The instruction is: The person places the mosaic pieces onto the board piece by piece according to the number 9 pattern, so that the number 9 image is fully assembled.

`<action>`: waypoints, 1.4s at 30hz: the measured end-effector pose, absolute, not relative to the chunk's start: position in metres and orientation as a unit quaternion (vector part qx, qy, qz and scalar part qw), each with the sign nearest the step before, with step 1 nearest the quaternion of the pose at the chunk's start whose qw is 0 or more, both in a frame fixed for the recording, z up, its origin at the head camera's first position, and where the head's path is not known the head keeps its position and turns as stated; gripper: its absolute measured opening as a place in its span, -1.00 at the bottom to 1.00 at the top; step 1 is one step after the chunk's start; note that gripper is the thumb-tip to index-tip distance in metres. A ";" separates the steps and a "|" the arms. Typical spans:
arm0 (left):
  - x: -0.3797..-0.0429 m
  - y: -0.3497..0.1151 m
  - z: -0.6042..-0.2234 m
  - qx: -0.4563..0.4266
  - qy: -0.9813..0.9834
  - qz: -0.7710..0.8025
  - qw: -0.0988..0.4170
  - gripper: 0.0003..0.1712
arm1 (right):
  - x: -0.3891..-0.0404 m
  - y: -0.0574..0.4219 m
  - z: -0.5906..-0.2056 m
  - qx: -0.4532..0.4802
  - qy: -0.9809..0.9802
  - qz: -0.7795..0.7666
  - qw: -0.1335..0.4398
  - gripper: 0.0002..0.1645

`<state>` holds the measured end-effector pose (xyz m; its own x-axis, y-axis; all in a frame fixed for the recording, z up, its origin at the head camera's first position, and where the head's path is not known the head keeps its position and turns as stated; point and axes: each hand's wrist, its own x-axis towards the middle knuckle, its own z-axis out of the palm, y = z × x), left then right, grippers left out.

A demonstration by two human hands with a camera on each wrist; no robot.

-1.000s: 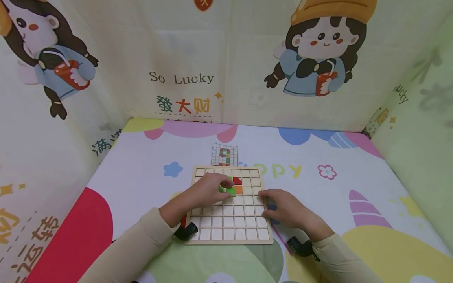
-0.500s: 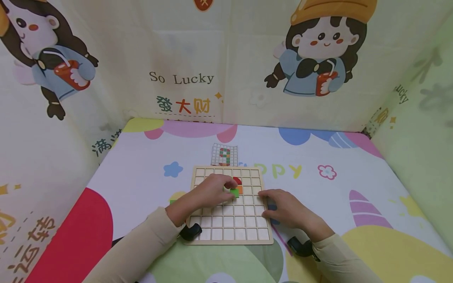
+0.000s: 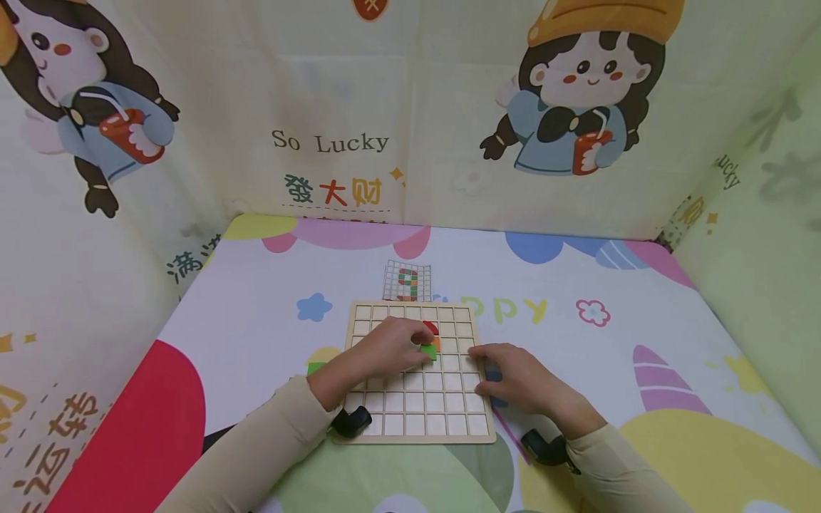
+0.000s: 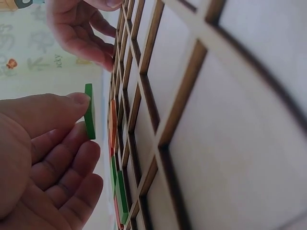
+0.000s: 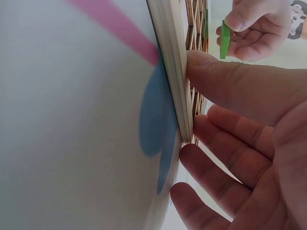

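In the head view a wooden grid board (image 3: 415, 402) lies on the table. My left hand (image 3: 385, 349) is above it and pinches a thin green square tile (image 3: 429, 352) between thumb and fingers. The left wrist view shows this tile (image 4: 89, 112) on edge, apart from the grid. A red tile (image 3: 430, 328) and an orange tile (image 3: 438, 343) sit on the board, partly behind the hand. Green tiles (image 4: 121, 196) on the board also show in the left wrist view. My right hand (image 3: 522, 377) touches the board's right edge with relaxed fingers and thumb.
Beyond the board lies a small grid card (image 3: 408, 282) with a coloured figure. Something green (image 3: 315, 368) shows left of the board, beside my left forearm. A patterned cloth (image 3: 564, 285) covers the table, and printed curtains (image 3: 449, 92) hang around it.
My left hand has moved slightly right and nearer with the green tile, which now covers part of the orange one. The green piece left of the board has come into view. My right hand stays put.
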<state>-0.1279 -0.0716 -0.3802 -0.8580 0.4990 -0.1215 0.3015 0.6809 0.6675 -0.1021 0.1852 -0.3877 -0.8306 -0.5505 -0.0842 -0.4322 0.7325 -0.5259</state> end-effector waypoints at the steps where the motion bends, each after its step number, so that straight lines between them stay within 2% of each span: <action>1: -0.128 -0.071 -0.381 0.222 0.905 0.331 0.149 -0.67 | -0.102 0.185 -0.388 -0.266 0.923 -0.252 0.118 -0.39; 30: -0.128 -0.068 -0.383 0.242 0.899 0.325 0.165 -0.78 | -0.103 0.185 -0.386 -0.270 0.921 -0.251 0.122 -0.40; 42: -0.127 -0.064 -0.387 0.261 0.900 0.317 0.149 -0.80 | -0.103 0.185 -0.387 -0.266 0.924 -0.247 0.122 -0.40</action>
<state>-0.1269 -0.0639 -0.3868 -0.8191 0.5644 -0.1027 0.3756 0.6629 0.6477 -0.1027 0.1851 -0.3867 -0.8287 -0.5518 -0.0942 -0.4310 0.7363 -0.5217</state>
